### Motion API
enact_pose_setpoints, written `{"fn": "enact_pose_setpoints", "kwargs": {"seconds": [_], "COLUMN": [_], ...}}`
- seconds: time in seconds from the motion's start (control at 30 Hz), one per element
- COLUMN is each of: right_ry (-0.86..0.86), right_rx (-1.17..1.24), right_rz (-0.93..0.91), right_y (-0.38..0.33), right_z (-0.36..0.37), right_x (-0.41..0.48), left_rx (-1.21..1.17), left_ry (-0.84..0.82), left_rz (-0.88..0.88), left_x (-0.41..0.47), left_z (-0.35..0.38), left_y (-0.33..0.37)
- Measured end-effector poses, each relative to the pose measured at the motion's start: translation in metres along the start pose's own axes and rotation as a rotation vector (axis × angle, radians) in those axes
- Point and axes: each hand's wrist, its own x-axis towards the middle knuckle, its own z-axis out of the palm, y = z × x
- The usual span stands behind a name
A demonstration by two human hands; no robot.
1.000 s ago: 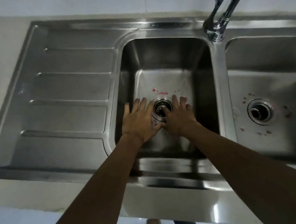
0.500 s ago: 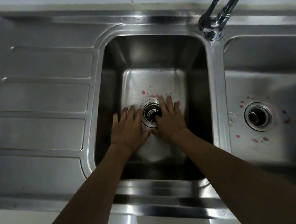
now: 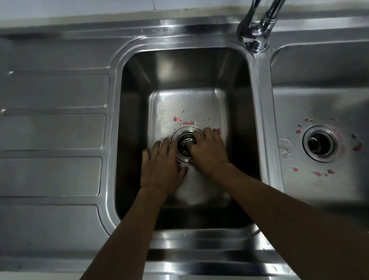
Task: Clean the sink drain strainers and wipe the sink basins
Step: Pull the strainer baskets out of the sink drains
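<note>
Both my hands are down in the deep left basin (image 3: 186, 75) of a steel double sink. My left hand (image 3: 162, 165) lies flat on the basin floor, fingers straight, touching the left rim of the round metal drain strainer (image 3: 184, 138). My right hand (image 3: 210, 153) is on the strainer's right side, with thumb and forefinger curled into its middle and pinching it. Pink stains (image 3: 187, 123) dot the floor just behind the strainer. The shallower right basin (image 3: 334, 101) has its own strainer (image 3: 319, 144), with pink spots (image 3: 317, 173) and a white smear around it.
A chrome tap (image 3: 256, 29) with a lever handle stands on the ridge between the basins, its spout running up and right out of view. A ribbed drainboard (image 3: 48, 131) fills the left side. White tiled wall runs behind the sink.
My right forefinger and thumb have curled into the strainer's middle, where the hand lay flatter before. My left hand stays flat beside it. The camera has shifted its aim over the sink.
</note>
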Motion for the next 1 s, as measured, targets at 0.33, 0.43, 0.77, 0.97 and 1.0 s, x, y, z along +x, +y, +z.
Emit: {"fn": "enact_pose_setpoints", "kwargs": {"seconds": [0.33, 0.43, 0.77, 0.97, 1.0], "right_ry": [-0.059, -0.083, 0.001, 0.076, 0.087], "right_rx": [0.201, 0.262, 0.115, 0.041, 0.035], "right_rz": [0.116, 0.131, 0.123, 0.141, 0.135], "right_y": [0.0, -0.003, -0.011, -0.021, -0.022], "right_z": [-0.005, -0.009, -0.017, -0.037, -0.042], "right_x": [0.003, 0.004, 0.004, -0.012, -0.016], "left_rx": [-0.049, -0.065, -0.121, -0.139, -0.139], "left_ry": [0.02, 0.028, 0.016, -0.003, 0.007], "left_rz": [0.011, 0.036, 0.14, 0.183, 0.196], "left_x": [-0.002, 0.005, 0.027, 0.02, 0.018], "left_z": [0.0, -0.001, -0.005, -0.022, -0.028], "left_y": [-0.008, -0.012, -0.015, -0.019, -0.019]}}
